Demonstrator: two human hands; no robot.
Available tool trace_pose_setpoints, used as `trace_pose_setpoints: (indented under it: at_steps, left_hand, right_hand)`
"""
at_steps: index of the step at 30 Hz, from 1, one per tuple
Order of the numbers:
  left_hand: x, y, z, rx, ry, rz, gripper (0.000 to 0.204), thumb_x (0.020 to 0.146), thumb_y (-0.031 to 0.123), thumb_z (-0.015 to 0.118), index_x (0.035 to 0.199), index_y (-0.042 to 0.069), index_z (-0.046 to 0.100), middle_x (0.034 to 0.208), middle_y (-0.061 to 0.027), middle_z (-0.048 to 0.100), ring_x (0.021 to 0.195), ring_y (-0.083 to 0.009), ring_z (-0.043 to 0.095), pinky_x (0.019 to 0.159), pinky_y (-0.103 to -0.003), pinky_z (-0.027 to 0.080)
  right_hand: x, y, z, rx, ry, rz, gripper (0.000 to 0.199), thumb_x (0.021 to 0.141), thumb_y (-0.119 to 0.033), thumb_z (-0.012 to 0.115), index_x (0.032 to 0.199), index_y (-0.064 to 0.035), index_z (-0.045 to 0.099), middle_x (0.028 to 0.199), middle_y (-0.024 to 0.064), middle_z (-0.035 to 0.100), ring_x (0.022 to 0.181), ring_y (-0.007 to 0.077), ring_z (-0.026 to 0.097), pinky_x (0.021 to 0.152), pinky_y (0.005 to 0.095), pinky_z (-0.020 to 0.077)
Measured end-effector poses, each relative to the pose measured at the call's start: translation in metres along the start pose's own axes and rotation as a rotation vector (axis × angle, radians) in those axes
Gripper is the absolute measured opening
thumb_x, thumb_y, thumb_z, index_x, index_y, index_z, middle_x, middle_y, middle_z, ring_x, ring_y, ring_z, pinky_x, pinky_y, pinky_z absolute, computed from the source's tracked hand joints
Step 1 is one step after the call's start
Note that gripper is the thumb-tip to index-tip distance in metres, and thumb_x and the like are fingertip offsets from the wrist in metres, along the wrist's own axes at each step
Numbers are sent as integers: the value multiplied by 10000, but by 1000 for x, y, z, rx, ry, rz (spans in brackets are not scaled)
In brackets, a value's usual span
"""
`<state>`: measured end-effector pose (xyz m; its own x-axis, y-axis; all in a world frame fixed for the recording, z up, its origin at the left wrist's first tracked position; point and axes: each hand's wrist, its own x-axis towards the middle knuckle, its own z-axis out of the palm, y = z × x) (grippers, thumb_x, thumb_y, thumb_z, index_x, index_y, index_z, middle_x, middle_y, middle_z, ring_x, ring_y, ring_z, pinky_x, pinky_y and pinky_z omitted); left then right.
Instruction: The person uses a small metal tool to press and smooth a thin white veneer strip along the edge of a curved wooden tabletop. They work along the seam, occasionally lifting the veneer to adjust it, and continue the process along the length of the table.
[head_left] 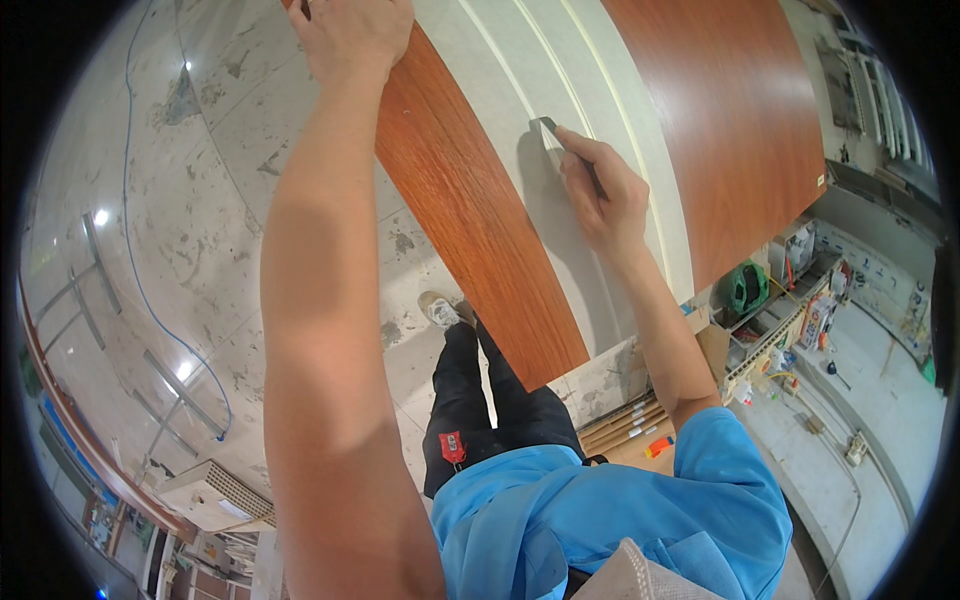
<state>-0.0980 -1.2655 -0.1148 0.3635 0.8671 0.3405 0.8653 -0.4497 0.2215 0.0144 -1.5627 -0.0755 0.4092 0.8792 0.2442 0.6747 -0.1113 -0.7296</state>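
Observation:
At the top edge, my left hand [355,38] is on the far part of a narrow reddish-brown wood-grain plank [490,235], its fingers curled at the plank's outer edge and partly cut off by the frame. My right hand [608,190] is closed around a small hand tool [550,140] with a dark end and a pale, pointed, blade-like part; its exact kind is unclear. The tool's tip touches or hovers just over a grey panel [605,85] with several pale parallel strips. Beside the strips, the grey panel borders the plank on the left.
A wide reddish-brown wood-grain panel [735,120] lies right of the grey one. Below it, a cluttered tool bin [770,320] holds a green bundle [748,288]. A blue cable [128,200] crosses the scuffed floor at left. A perforated box [222,495] stands lower left.

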Motion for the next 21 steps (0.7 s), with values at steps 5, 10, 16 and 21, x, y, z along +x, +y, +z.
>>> trace_pose_setpoints:
  at_steps: [5, 10, 16, 21]
  left_hand:
    - [0, -1, 3, -9, 32, 9, 585, 1086, 388, 491, 1565, 53, 508, 1657, -198, 442, 1555, -347, 368, 1290, -538, 234]
    - [1, -2, 4, 15, 28, 18, 588, 1087, 393, 488, 1560, 46, 512, 1653, -200, 447, 1555, -350, 369, 1290, -533, 238]
    - [0, -3, 3, 10, 23, 18, 590, 1093, 396, 478, 1565, 42, 506, 1651, -201, 448, 1561, -351, 358, 1296, -529, 232]
    - [1, -3, 3, 8, 20, 15, 594, 1096, 397, 475, 1571, 43, 497, 1655, -201, 442, 1565, -350, 352, 1300, -527, 225]
  right_hand:
    - [-5, 0, -2, -5, 5, -10, 237, 989, 43, 676, 1211, -8, 741, 942, 108, 749, 763, 174, 713, 673, 304, 548]
    - [-13, -1, -7, -19, -7, 3, 237, 985, 47, 679, 1207, -8, 741, 944, 109, 749, 759, 176, 714, 665, 306, 549]
    - [-21, 0, -11, -9, -10, -4, 247, 982, 49, 682, 1214, -9, 740, 929, 106, 743, 745, 175, 707, 659, 305, 546]
    - [-27, 1, -12, -12, 1, -22, 259, 976, 58, 682, 1221, -6, 738, 905, 103, 733, 732, 174, 696, 652, 307, 538]
